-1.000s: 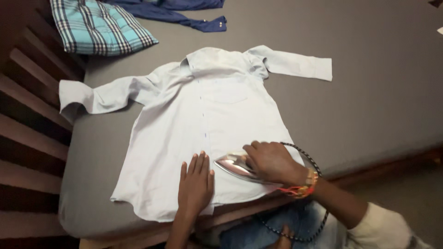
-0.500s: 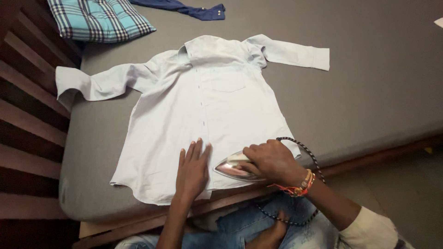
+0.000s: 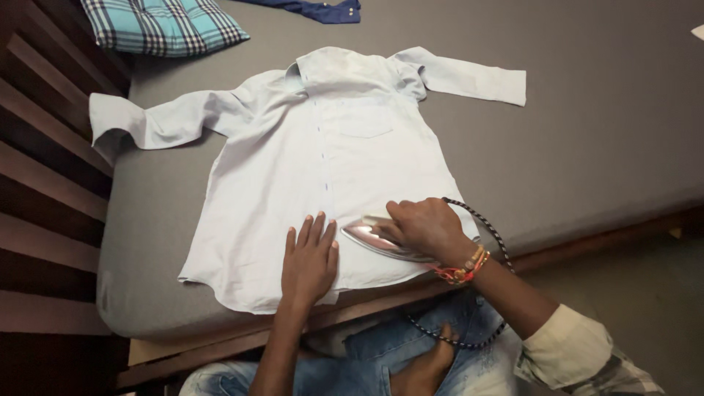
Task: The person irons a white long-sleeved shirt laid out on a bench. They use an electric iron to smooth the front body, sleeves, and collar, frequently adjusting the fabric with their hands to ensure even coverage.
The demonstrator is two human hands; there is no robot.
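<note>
**Iron on the shirt hem**

While the left hand (image 3: 309, 262) lies flat and open on the pale blue long-sleeved cotton shirt (image 3: 315, 169), the right hand (image 3: 424, 229) is closed around the shiny metal iron (image 3: 378, 238) just beside it. The fingertips risk a burn if the iron slides left. The braided black-and-white cord (image 3: 484, 229) could snag. The shirt lies buttoned, front up, sleeves spread, on the grey mattress (image 3: 609, 139).

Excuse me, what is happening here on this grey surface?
A person is ironing a pale blue shirt spread flat on a grey mattress. The right hand grips a metal iron near the shirt's lower hem, with its braided cord trailing toward the lap. The left hand lies flat on the fabric beside the iron. A checked cushion lies at the far corner.
</note>
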